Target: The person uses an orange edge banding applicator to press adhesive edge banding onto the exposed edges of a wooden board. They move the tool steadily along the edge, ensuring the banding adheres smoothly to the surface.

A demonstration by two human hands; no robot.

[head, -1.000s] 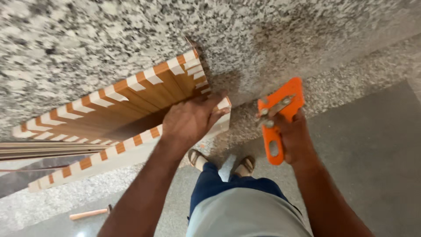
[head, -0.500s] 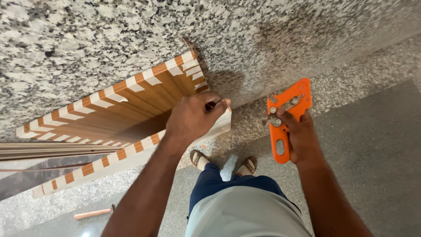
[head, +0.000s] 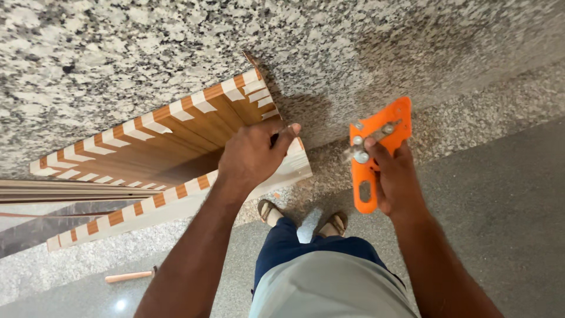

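My left hand (head: pixel 254 154) rests on the end of a wooden panel (head: pixel 176 138) whose edges carry orange-and-white striped banding; fingers grip its near corner, with a small dark object barely visible between thumb and finger. My right hand (head: pixel 395 176) holds an orange plastic hand tool (head: pixel 372 152) with metal screws and a slot in its handle, a little to the right of the panel's end. The panel lies on a speckled granite slab (head: pixel 353 47).
Thin wooden strips (head: pixel 65 191) lie left of the panel. A wooden-handled tool (head: pixel 130 275) lies on the grey floor (head: pixel 500 194). My sandalled feet (head: pixel 303 217) stand below the slab's edge.
My right hand with the orange tool has drifted right and slightly down, away from the panel's end. My left hand has stayed on the panel corner.
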